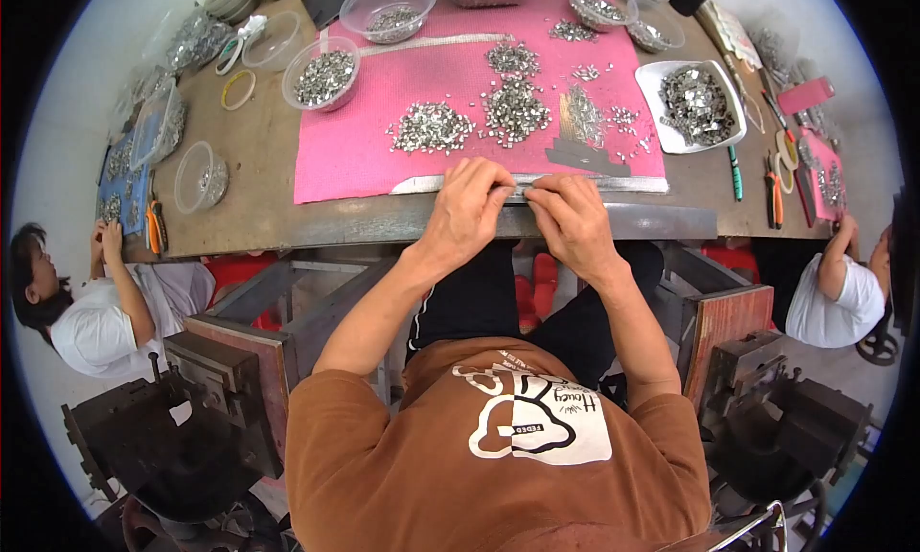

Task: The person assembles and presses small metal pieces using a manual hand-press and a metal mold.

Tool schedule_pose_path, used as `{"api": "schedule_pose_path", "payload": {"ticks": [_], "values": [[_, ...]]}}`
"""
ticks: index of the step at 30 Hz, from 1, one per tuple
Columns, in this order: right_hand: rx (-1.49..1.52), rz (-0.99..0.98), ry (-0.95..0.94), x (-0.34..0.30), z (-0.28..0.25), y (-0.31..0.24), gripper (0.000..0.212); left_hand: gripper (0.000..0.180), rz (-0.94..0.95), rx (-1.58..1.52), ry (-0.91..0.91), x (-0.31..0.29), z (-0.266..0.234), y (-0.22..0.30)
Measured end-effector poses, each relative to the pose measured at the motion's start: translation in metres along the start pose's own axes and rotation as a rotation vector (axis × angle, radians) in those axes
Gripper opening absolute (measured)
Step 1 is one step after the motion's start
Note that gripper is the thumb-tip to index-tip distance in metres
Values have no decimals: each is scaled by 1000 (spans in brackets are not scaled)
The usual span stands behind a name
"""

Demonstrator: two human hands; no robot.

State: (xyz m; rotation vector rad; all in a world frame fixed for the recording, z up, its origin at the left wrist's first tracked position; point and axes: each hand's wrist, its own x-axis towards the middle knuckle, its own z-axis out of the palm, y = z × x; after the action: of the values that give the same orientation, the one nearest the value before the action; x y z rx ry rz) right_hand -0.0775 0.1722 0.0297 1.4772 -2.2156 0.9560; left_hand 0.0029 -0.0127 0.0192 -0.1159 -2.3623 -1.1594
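Observation:
My left hand and my right hand meet at the near edge of a pink mat. Thumbs and fingertips of both are pinched together over a long, thin silvery strip. Between them is something small and metallic, too tiny to name and partly covered by the fingers. Beyond the hands lie heaps of small shiny metal pieces: a wide pile to the left and a darker pile in the middle. Thin metal slivers and flat grey strips lie to the right.
A metal bar runs along the table's front edge. Clear tubs of parts, such as a round tub, and a white bowl surround the mat. Orange-handled pliers lie at right. One person sits left, another person right.

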Motion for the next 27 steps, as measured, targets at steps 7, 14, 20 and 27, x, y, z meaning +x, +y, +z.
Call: {"api": "schedule_pose_path", "payload": {"ticks": [7, 14, 20, 27], "values": [[351, 409, 124, -10, -6, 9, 19, 14, 88, 67, -29, -1, 10, 0], [367, 420, 144, -13, -1, 11, 14, 16, 139, 237, -60, 4, 9, 15], [365, 372, 162, -14, 0, 14, 15, 15, 150, 198, -39, 2, 11, 13], [332, 318, 139, 14, 5, 17, 17, 20, 235, 271, 81, -10, 17, 1]]}}
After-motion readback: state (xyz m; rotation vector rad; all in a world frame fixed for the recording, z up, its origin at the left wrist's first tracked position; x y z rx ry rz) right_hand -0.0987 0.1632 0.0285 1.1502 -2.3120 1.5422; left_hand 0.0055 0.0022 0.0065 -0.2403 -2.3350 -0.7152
